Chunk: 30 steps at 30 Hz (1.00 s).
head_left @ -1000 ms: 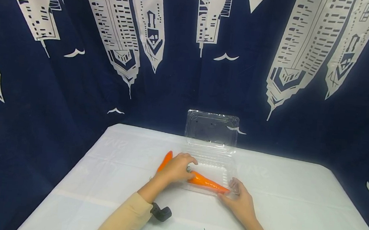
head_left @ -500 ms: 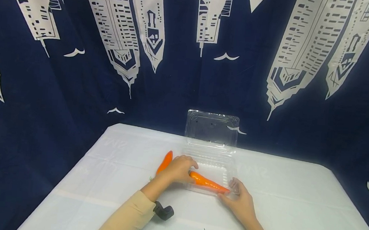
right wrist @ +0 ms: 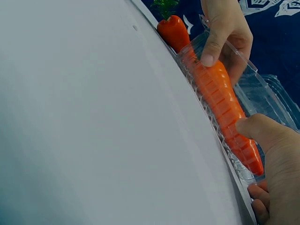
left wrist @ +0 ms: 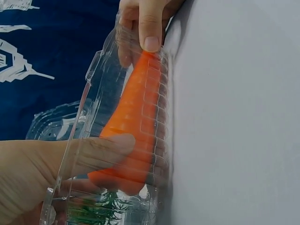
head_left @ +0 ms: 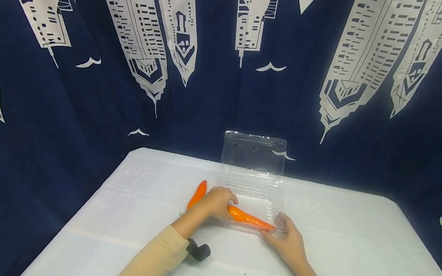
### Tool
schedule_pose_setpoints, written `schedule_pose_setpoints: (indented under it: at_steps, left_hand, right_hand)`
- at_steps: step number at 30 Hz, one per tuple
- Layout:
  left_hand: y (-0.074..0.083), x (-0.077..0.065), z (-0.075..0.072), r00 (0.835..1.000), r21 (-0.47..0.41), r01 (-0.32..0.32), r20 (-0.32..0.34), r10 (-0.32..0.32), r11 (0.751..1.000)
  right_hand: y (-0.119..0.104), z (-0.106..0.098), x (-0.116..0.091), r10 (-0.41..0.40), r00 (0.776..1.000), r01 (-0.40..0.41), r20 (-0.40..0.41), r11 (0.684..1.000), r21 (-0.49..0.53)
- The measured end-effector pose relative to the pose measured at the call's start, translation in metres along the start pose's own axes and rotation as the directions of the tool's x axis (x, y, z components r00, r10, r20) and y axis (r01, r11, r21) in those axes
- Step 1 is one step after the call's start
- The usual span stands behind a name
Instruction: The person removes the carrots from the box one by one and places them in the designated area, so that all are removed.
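Note:
In the head view, a clear plastic clamshell container (head_left: 255, 201) stands with its lid raised at the back. Inside it, along the front wall, lies an orange carrot (head_left: 251, 219), thick end left and tip right. My left hand (head_left: 219, 202) reaches over the container's left side and holds the carrot's thick end, thumb across it in the left wrist view. Green leafy tops (left wrist: 96, 208) show below that thumb through the plastic. At the front right corner, my right hand (head_left: 288, 242) grips the container, thumb in front near the carrot's tip and fingers at the side.
A second carrot (head_left: 197, 194) lies on the white table (head_left: 333, 255), left of the container and partly behind my left forearm. A black wrist device (head_left: 199, 251) sits at my left cuff. Behind the table hangs a dark blue curtain (head_left: 207, 110) with white building prints.
My left hand and forearm have shifted slightly right over the past second, the thumb now lower by the carrot's thick end. The right hand and the container stay in place.

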<state>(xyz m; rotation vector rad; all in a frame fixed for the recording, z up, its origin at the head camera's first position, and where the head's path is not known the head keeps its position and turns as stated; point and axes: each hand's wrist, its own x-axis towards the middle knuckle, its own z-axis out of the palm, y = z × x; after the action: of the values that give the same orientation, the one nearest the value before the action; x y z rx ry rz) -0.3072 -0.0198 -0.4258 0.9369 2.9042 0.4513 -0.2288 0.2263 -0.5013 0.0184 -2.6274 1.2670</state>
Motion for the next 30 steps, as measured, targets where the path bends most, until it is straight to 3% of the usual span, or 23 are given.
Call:
schedule_pose_setpoints:
  at_steps: [8,13,20,30]
  left_hand:
    - [-0.0023,0.0055,0.0014,0.999,-0.039,-0.004,0.052,0.006,0.999]
    - [-0.0030,0.0058,0.0037,0.999,-0.065,-0.004,0.051,0.007,0.998]
    - [-0.0038,0.0042,0.0049,1.000,-0.132,0.002,0.011,0.000,0.991]
    - [-0.0061,0.0052,0.0068,0.993,-0.205,-0.092,-0.095,0.074,0.974]
  right_hand:
    - [-0.0022,-0.0007,0.0003,0.030,0.999,-0.030,0.020,1.000,-0.008]
    - [-0.0043,-0.0010,-0.0005,0.044,0.999,-0.044,0.029,0.999,0.004]
    - [-0.0045,-0.0006,-0.0013,0.027,0.999,-0.027,0.021,1.000,0.001]
    - [-0.0031,-0.0005,-0.0010,0.042,0.999,-0.042,0.025,0.999,0.005]
